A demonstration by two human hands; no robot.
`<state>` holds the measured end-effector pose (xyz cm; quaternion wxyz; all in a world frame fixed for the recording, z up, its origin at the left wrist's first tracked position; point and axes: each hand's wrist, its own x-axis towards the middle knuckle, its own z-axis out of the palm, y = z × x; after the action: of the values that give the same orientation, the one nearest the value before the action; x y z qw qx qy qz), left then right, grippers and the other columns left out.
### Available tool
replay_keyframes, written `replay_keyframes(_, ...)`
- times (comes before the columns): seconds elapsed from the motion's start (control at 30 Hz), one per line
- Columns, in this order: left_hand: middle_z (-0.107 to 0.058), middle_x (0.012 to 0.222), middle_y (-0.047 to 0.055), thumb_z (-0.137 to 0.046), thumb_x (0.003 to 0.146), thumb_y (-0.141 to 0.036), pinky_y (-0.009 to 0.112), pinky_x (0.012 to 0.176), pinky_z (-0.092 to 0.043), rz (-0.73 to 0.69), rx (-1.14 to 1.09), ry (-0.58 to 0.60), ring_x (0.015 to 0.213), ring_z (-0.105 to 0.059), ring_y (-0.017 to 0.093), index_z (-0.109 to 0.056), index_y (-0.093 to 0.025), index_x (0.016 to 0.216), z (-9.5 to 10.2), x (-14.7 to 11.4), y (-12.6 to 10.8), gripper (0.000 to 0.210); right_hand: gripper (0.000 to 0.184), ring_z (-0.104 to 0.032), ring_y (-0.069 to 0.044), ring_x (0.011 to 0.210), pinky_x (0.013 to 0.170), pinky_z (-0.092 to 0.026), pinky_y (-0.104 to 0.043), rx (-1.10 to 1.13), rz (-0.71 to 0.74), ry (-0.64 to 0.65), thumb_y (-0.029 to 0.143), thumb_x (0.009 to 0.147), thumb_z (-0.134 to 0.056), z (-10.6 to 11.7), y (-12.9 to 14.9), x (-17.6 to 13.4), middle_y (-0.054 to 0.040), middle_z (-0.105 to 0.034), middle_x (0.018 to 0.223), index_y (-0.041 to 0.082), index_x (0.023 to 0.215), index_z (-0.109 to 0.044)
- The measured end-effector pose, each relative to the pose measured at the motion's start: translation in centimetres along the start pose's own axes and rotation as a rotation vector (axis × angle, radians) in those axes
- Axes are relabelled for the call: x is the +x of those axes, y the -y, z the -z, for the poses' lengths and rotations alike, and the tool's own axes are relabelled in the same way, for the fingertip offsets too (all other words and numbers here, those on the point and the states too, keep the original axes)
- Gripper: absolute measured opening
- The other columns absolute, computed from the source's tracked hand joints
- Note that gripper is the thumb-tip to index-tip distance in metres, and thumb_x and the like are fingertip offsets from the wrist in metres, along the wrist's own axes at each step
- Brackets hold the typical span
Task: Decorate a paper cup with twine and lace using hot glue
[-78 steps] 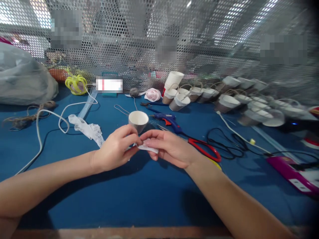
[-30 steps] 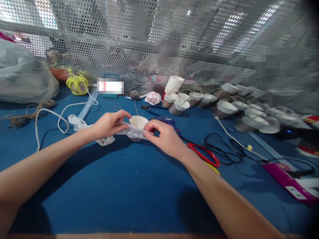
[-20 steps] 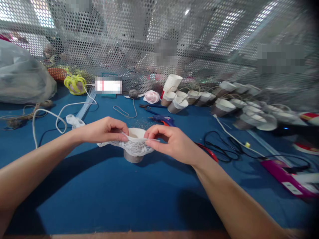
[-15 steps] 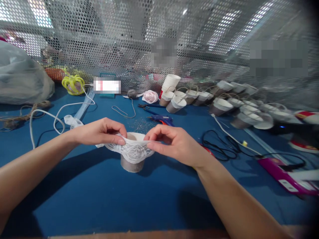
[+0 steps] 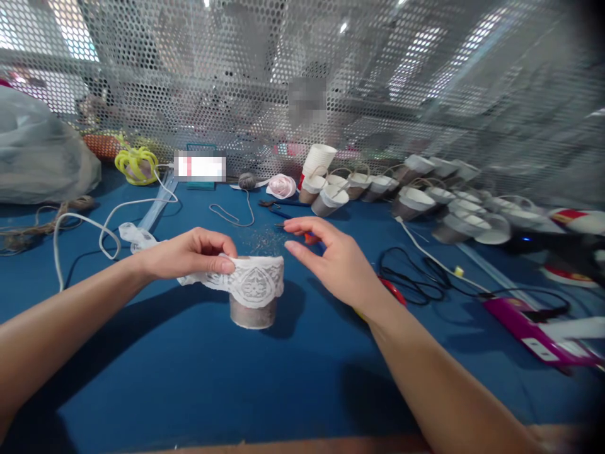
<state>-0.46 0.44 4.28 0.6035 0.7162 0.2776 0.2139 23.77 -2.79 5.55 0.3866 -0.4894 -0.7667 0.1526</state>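
Nearest: brown front edge (image 5: 265, 448) of the blue tabletop (image 5: 227, 391). Beyond it, centre, a small round cup with a grey outer wall (image 5: 253, 316) stands upright on the tabletop. A white patterned lace strip with a scalloped edge (image 5: 255, 284) lies against the cup's upper near side; grey wall shows below it. The strip runs off leftward beneath the left hand; more white lace shows beyond the forearm, the join hidden.

Left hand (image 5: 203, 253): thumb and fingers pinched on the lace at the left of the cup's rim. Right hand (image 5: 331, 261): just right of the cup, apart from it, thumb and fingers spread with a gap, nothing seen held. Behind its fingers, a blue-and-orange tool (image 5: 311, 238), mostly covered.

Right side: red loop handle (image 5: 394, 292) partly behind the right forearm; magenta power strip with white sockets (image 5: 520, 328); coiled black cable (image 5: 420, 277).

Farther: grey yarn ball (image 5: 246, 181), rolled pale-pink ribbon (image 5: 282, 186), stack of white cups (image 5: 319, 159); to their right, grey cups with white rims and thin loop handles. Back: perforated metal screen (image 5: 255, 82).
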Motion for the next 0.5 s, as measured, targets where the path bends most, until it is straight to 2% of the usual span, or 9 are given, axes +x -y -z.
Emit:
replay_keyframes(0.07,-0.053,0.062,-0.003,-0.063,0.074,-0.029,0.016,0.049,-0.032,0.009,0.009,-0.02,0.055,-0.042,0.005,-0.058,-0.011,0.072,-0.1,0.2,0.2,0.018,0.008,-0.058,-0.016,0.076,0.069,-0.048,-0.032,-0.044,0.036,-0.134,0.02,0.081,-0.057,-0.2,0.2,-0.3,-0.0057,-0.066,0.093,0.019,0.088,-0.061)
replay_keyframes(0.13,-0.052,0.062,-0.004,-0.061,0.076,-0.03,0.016,0.048,-0.031,0.014,0.019,-0.049,0.054,-0.041,0.005,-0.057,-0.011,0.072,-0.3,0.3,0.4,0.019,0.009,-0.057,-0.014,0.07,0.063,-0.047,-0.028,-0.028,0.089,-0.184,0.021,0.085,-0.053,-0.4,0.9,-0.8,-0.0052,-0.066,0.09,0.019,0.086,-0.062)
replay_keyframes(0.2,-0.051,0.062,-0.004,-0.06,0.076,-0.031,0.016,0.048,-0.03,0.024,0.032,-0.072,0.053,-0.04,0.005,-0.057,-0.012,0.073,-0.7,0.4,0.5,0.02,0.011,-0.055,-0.012,0.065,0.059,-0.047,-0.027,-0.02,0.154,-0.126,0.021,0.086,-0.052,-0.8,1.7,-1.4,-0.0052,-0.065,0.091,0.019,0.092,-0.061)
replay_keyframes(0.3,-0.048,0.059,-0.005,-0.059,0.076,-0.032,0.017,0.048,-0.03,0.012,0.091,-0.108,0.052,-0.037,0.005,-0.056,-0.012,0.072,-1.4,0.6,0.4,0.02,0.02,-0.053,-0.011,0.059,0.057,-0.047,-0.026,-0.063,0.228,0.037,0.023,0.085,-0.053,-1.7,2.6,-1.8,-0.0063,-0.064,0.095,0.018,0.104,-0.058)
replay_keyframes(0.4,-0.046,0.058,-0.005,-0.058,0.076,-0.031,0.018,0.05,-0.031,-0.028,0.184,-0.13,0.053,-0.036,0.006,-0.058,-0.011,0.071,-2.1,0.5,0.0,0.02,0.012,-0.056,-0.013,0.064,0.059,-0.046,-0.026,-0.102,0.24,0.12,0.023,0.086,-0.053,-2.4,2.8,-1.8,-0.0056,-0.064,0.085,0.017,0.093,-0.06)
replay_keyframes(0.5,-0.048,0.059,-0.004,-0.06,0.074,-0.031,0.018,0.05,-0.032,-0.05,0.249,-0.14,0.054,-0.039,0.006,-0.061,-0.011,0.081,-2.2,0.3,-0.4,0.021,0.01,-0.055,-0.012,0.063,0.056,-0.044,-0.024,-0.081,0.194,0.149,0.02,0.086,-0.051,-2.2,2.6,-1.4,-0.0024,-0.061,0.074,0.018,0.078,-0.058)
